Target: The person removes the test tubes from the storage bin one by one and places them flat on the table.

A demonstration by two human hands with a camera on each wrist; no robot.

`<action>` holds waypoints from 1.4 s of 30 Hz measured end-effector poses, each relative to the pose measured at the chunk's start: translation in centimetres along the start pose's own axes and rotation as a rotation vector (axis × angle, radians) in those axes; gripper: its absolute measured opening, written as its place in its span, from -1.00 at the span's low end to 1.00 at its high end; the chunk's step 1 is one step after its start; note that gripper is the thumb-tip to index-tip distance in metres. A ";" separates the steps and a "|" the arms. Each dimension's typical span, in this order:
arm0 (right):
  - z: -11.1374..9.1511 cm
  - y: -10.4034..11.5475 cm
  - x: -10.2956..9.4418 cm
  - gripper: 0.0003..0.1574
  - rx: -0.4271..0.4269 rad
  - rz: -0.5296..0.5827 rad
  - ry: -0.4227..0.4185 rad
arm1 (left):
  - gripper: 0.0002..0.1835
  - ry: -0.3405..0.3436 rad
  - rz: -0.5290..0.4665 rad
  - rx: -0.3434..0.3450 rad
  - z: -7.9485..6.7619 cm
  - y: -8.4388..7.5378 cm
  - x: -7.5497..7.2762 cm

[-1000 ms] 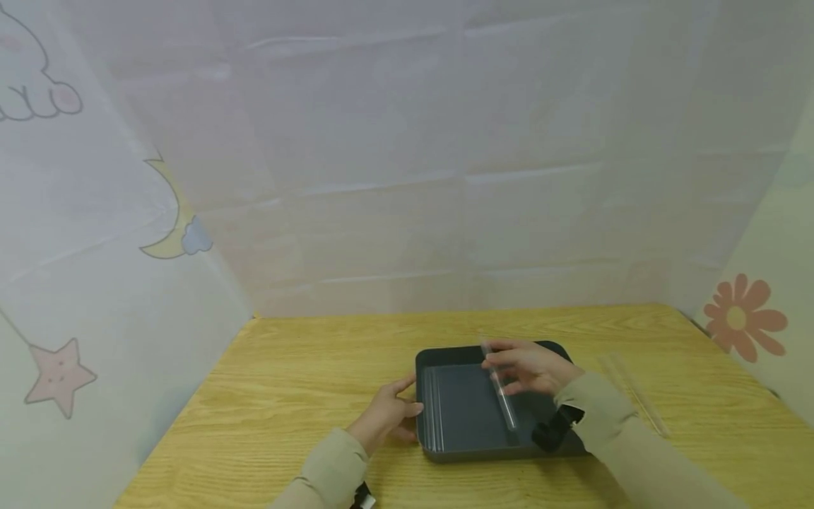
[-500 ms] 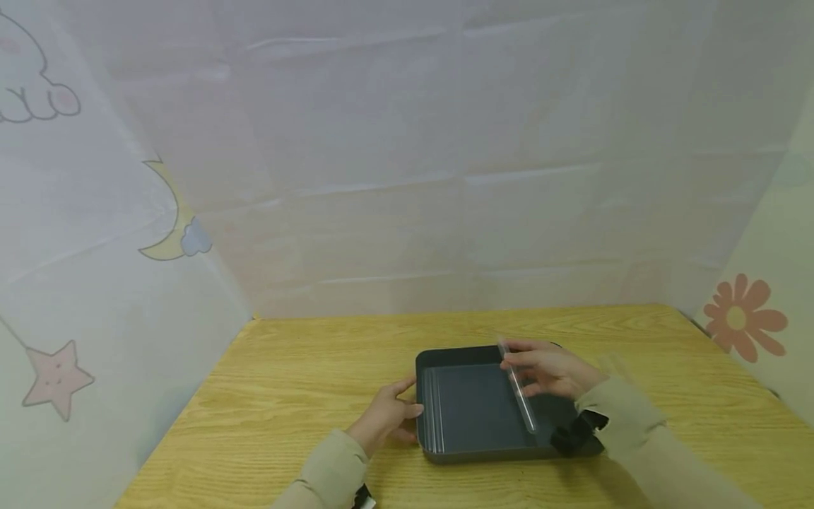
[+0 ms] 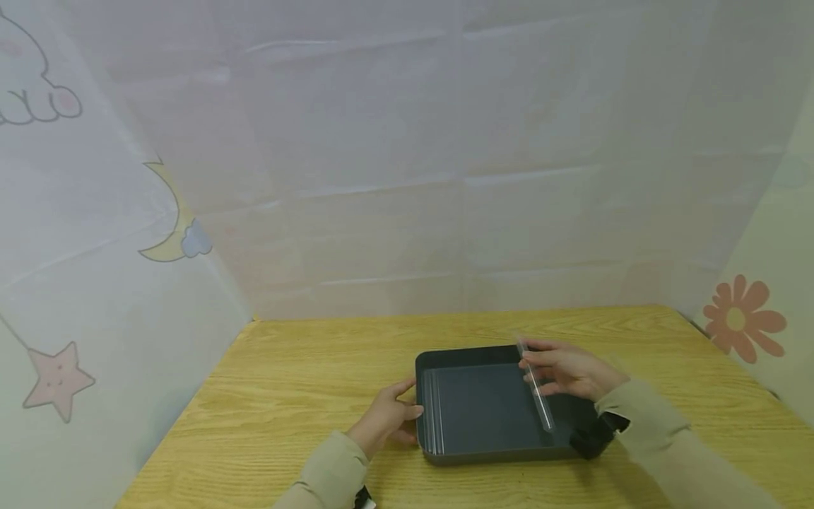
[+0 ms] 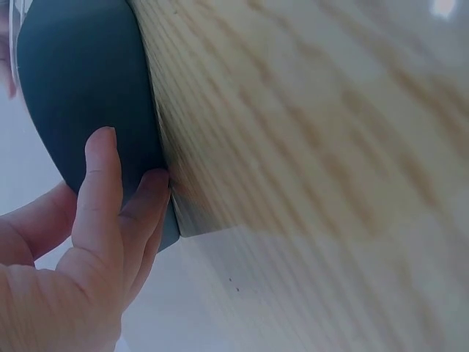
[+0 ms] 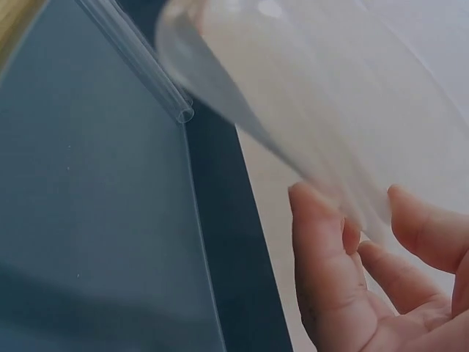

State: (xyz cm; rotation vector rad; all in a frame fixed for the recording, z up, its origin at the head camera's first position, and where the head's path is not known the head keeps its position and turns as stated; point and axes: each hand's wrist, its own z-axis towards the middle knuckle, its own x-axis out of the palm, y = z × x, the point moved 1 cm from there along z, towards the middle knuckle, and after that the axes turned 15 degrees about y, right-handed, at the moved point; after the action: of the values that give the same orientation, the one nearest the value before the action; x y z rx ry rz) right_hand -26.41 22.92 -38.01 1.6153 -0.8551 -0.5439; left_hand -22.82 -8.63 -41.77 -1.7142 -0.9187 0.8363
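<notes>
A dark grey rectangular tray (image 3: pixel 483 457) lies on the table, with several clear tubes (image 3: pixel 434 417) side by side along its left inner wall. My left hand (image 3: pixel 381 416) touches the tray's left end. In the left wrist view, its thumb and fingers lie fairly straight against the tray's outer wall (image 4: pixel 88 88). My right hand (image 3: pixel 575 371) pinches a clear test tube (image 3: pixel 541 403) near its upper end, tilted above the right part of the tray. The right wrist view shows the tube's rounded end (image 5: pixel 194 55) close to the camera, blurred, with the fingertips behind it.
The wooden table (image 3: pixel 305 396) extends around the tray. A pale printed sheet (image 3: pixel 407 177) stands behind the table, with more sheeting at both sides. The right forearm (image 3: pixel 674 431) covers part of the table at the right.
My right hand has moved right with the test tube over the tray. Clear tubes seen on the table at the right are now covered by the forearm. The left hand has stayed put.
</notes>
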 end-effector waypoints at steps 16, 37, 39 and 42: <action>-1.6 -0.3 -1.5 -0.10 -0.016 0.047 -0.037 | -0.33 0.006 -0.015 0.000 0.0 0.0 0.1; -3.7 -0.5 -3.6 -0.30 0.008 0.056 -0.077 | -0.33 0.006 0.004 0.001 0.1 0.1 0.0; -3.9 -0.5 -3.8 -0.18 0.012 0.045 -0.088 | -0.33 0.006 0.002 0.000 0.1 0.1 0.0; -4.1 -0.6 -4.0 -0.10 0.015 0.037 -0.092 | -0.32 0.005 -0.002 -0.005 0.0 0.0 0.0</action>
State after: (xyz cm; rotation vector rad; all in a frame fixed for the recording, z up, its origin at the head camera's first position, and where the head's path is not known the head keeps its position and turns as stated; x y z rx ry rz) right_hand -25.72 28.66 -38.13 1.5946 -0.9576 -0.5903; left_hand -22.82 -8.64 -41.80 -1.7192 -0.9195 0.8290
